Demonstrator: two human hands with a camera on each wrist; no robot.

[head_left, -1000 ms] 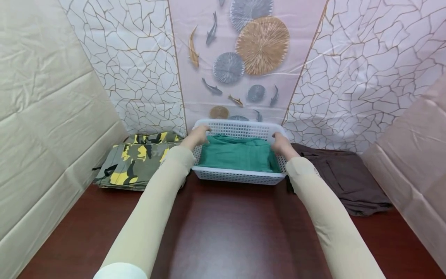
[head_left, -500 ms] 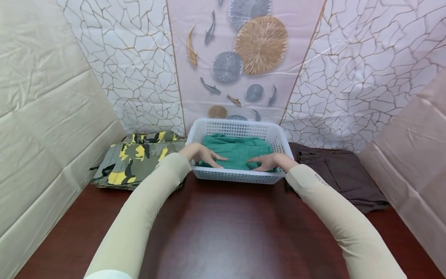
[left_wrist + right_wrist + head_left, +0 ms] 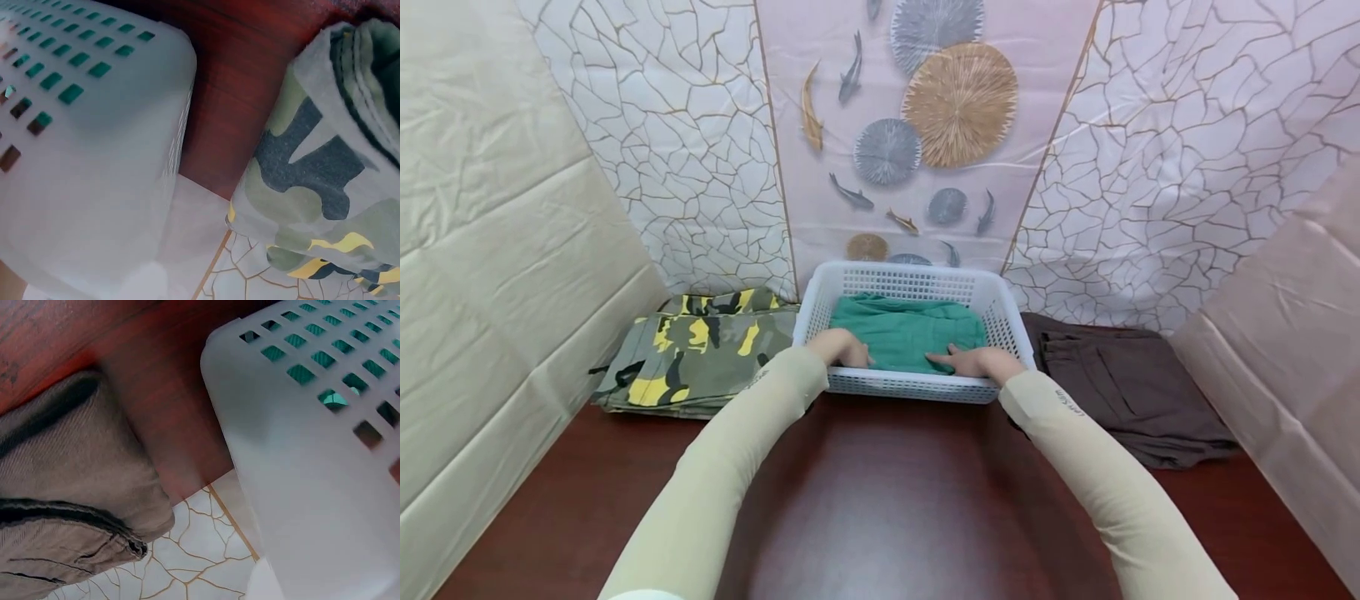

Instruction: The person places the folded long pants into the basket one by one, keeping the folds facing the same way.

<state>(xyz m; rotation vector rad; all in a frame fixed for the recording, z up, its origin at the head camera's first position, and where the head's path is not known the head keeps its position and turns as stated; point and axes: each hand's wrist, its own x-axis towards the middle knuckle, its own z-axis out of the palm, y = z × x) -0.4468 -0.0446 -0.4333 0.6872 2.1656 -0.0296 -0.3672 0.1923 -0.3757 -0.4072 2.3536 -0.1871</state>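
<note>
Green cloth (image 3: pixel 917 329) lies in white basket (image 3: pixel 910 386), long axis left-right, bulk far of hands. Left hand (image 3: pixel 842 347) at cloth's near-left, right hand (image 3: pixel 981 362) at near-right, equally close; both partly hidden, pinch cannot be confirmed.

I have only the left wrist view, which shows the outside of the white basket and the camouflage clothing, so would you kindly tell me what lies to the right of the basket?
Observer: Folded dark brown clothing lies to the right of the basket, and the right wrist view shows a strip of bare table between the two.
Operator: Thank you; my view looks away from the work, so where are the two hands, and are they gripping anything?
Observer: In the head view, the left hand and the right hand reach over the basket's near edge to the green cloth; with most fingers hidden, I cannot tell whether they grip it.
</note>
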